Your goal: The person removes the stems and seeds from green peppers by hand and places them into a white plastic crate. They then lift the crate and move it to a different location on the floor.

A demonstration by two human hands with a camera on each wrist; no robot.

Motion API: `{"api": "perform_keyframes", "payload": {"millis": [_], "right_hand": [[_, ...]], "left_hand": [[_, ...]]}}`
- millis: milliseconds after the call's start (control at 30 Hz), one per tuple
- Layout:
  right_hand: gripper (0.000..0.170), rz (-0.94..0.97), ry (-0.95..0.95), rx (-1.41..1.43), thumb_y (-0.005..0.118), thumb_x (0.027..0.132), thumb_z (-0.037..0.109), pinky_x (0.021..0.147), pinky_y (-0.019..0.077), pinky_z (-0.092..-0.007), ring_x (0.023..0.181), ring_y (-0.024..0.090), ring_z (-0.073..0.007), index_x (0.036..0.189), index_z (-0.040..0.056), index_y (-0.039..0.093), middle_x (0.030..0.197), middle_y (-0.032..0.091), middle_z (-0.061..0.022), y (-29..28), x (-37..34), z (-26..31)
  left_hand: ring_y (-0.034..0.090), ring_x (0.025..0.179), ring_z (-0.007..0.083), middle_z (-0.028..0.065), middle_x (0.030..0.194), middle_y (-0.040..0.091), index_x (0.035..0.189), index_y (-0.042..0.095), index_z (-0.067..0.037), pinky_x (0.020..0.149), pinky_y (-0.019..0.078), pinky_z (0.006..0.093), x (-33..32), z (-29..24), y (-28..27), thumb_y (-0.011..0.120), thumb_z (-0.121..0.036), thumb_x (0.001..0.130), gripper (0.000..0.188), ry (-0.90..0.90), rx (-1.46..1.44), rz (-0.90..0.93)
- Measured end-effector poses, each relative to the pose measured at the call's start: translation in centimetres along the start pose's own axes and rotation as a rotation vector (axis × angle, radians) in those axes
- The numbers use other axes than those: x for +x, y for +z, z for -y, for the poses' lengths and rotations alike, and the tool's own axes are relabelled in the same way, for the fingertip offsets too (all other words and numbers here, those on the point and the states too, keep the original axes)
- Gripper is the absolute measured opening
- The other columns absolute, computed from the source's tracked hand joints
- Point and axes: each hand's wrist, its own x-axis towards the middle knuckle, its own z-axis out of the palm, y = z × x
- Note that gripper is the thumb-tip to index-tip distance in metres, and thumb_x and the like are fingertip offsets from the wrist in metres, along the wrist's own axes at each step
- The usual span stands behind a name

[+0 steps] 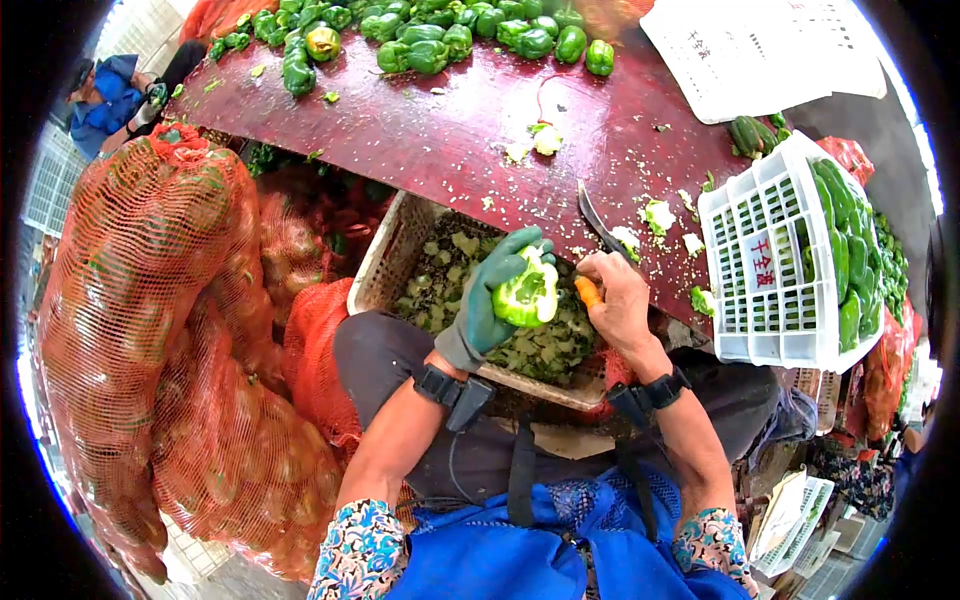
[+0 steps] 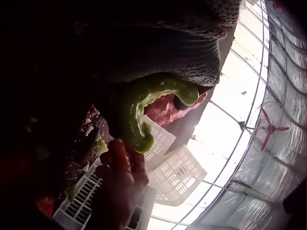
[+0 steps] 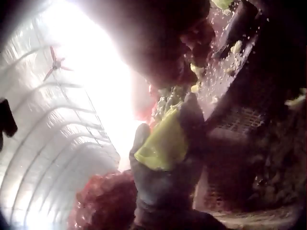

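My left hand [image 1: 490,300], in a dark green glove, holds a cut green bell pepper [image 1: 527,292] with its pale hollow inside turned toward the right hand. In the left wrist view the pepper's curved rim [image 2: 132,115] shows beside the glove. Close to the pepper is my bare right hand [image 1: 622,305], its fingers bent, with an orange piece [image 1: 588,292] at the thumb side. I cannot tell whether that piece is gripped or worn on the thumb. A curved dark blade [image 1: 598,220] points up and left just beyond this hand, over the table edge; its handle is hidden.
Beneath the hands, a crate [image 1: 375,270] holds pepper scraps. Whole green peppers [image 1: 425,50] line the far side of the red table [image 1: 400,130], with pale cores and seeds scattered nearer. A white basket of peppers [image 1: 765,265] leans at right; red mesh sacks [image 1: 150,300] crowd the left.
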Motion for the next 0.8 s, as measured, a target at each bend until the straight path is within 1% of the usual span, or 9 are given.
{"api": "perform_keyframes", "payload": {"millis": [33, 67, 133, 267, 433, 667, 733, 767, 800], "right_hand": [[0.012, 0.138, 0.089, 0.136, 0.067, 0.082, 0.002, 0.062, 0.0499, -0.0355, 0.070, 0.063, -0.0240, 0.092, 0.0057, 0.064, 0.079, 0.063, -0.0093, -0.2, 0.0, 0.2], [0.016, 0.171, 0.005, 0.348, 0.066, 0.082, 0.002, 0.062, 0.0498, -0.0328, 0.067, 0.063, -0.0218, 0.097, 0.0060, 0.064, 0.080, 0.066, -0.0101, 0.6, -0.1, -0.3], [0.014, 0.368, 0.058, 0.333, 0.067, 0.082, 0.005, 0.060, 0.0497, -0.0330, 0.064, 0.064, -0.0243, 0.096, 0.0059, 0.064, 0.080, 0.067, -0.0128, -0.2, 0.4, 1.6], [0.011, 0.241, 0.036, 0.118, 0.067, 0.082, 0.011, 0.059, 0.0499, -0.0393, 0.067, 0.066, -0.0331, 0.093, 0.0105, 0.069, 0.074, 0.066, -0.0161, 1.2, 0.2, 1.6], [0.015, 0.393, 0.133, -0.017, 0.067, 0.078, 0.021, 0.062, 0.0525, -0.0484, 0.069, 0.066, -0.0382, 0.086, 0.0094, 0.072, 0.073, 0.067, -0.0164, 2.0, 1.1, 3.2], [0.017, 0.378, 0.168, -0.096, 0.066, 0.075, 0.015, 0.066, 0.0537, -0.0452, 0.072, 0.066, -0.0382, 0.088, 0.0052, 0.071, 0.074, 0.067, -0.0177, 4.5, 0.8, 2.1], [0.016, 0.234, 0.181, 0.300, 0.064, 0.078, 0.009, 0.064, 0.0518, -0.0409, 0.068, 0.066, -0.0338, 0.091, 0.0057, 0.071, 0.075, 0.067, -0.0165, 4.2, 0.6, 1.6], [0.013, 0.098, 0.212, 0.263, 0.063, 0.086, 0.009, 0.059, 0.0475, -0.0313, 0.064, 0.060, -0.0125, 0.095, 0.0030, 0.070, 0.071, 0.066, -0.0086, 3.7, 0.2, 1.5], [0.023, 0.211, 0.477, 0.403, 0.058, 0.096, 0.024, 0.060, 0.0483, -0.0290, 0.068, 0.062, -0.0114, 0.102, 0.0051, 0.069, 0.078, 0.067, -0.0035, 2.6, 0.0, 0.9]], "left_hand": [[0.054, 0.125, 0.0264, 0.0173, 0.138, 0.052, 0.142, 0.042, 0.001, 0.106, 0.0445, 0.0387, -0.1, 0.0, -0.2, 0.056, -0.025, 0.089, 0.061, 0.010, 0.042, 0.014], [0.054, 0.125, 0.0261, 0.0173, 0.138, 0.052, 0.143, 0.042, 0.001, 0.107, 0.0434, 0.0386, -0.2, 0.1, -0.3, 0.056, -0.025, 0.089, 0.062, 0.017, 0.084, 0.031], [0.053, 0.125, 0.0256, 0.0173, 0.139, 0.052, 0.143, 0.041, 0.001, 0.109, 0.0413, 0.0383, -0.2, 0.1, -0.3, 0.056, -0.025, 0.089, 0.063, 0.022, 0.138, 0.056], [0.053, 0.126, 0.0247, 0.0169, 0.139, 0.052, 0.144, 0.041, 0.002, 0.110, 0.0394, 0.0372, 0.0, 0.2, -0.2, 0.057, -0.026, 0.088, 0.064, 0.024, 0.142, 0.068], [0.052, 0.125, 0.0220, 0.0140, 0.137, 0.053, 0.142, 0.044, 0.001, 0.108, 0.0388, 0.0349, -0.2, 0.1, -0.1, 0.057, -0.025, 0.087, 0.062, 0.086, 0.375, 0.057], [0.050, 0.123, 0.0197, 0.0091, 0.136, 0.053, 0.140, 0.048, -0.001, 0.107, 0.0380, 0.0335, -0.5, 0.7, -0.2, 0.057, -0.017, 0.087, 0.057, 0.208, 0.725, -0.022], [0.049, 0.124, 0.0197, 0.0094, 0.136, 0.052, 0.140, 0.048, -0.002, 0.107, 0.0378, 0.0339, -0.5, 0.2, 0.2, 0.057, -0.015, 0.087, 0.056, 0.295, 0.823, -0.076], [0.048, 0.125, 0.0198, 0.0098, 0.137, 0.051, 0.141, 0.048, -0.002, 0.107, 0.0377, 0.0343, -0.7, -0.3, 0.3, 0.057, -0.014, 0.087, 0.056, 0.360, 0.882, -0.127], [0.047, 0.125, 0.0199, 0.0103, 0.137, 0.050, 0.141, 0.047, -0.003, 0.107, 0.0376, 0.0347, -0.8, -0.7, 0.4, 0.058, -0.013, 0.086, 0.056, 0.424, 0.938, -0.174]]}}
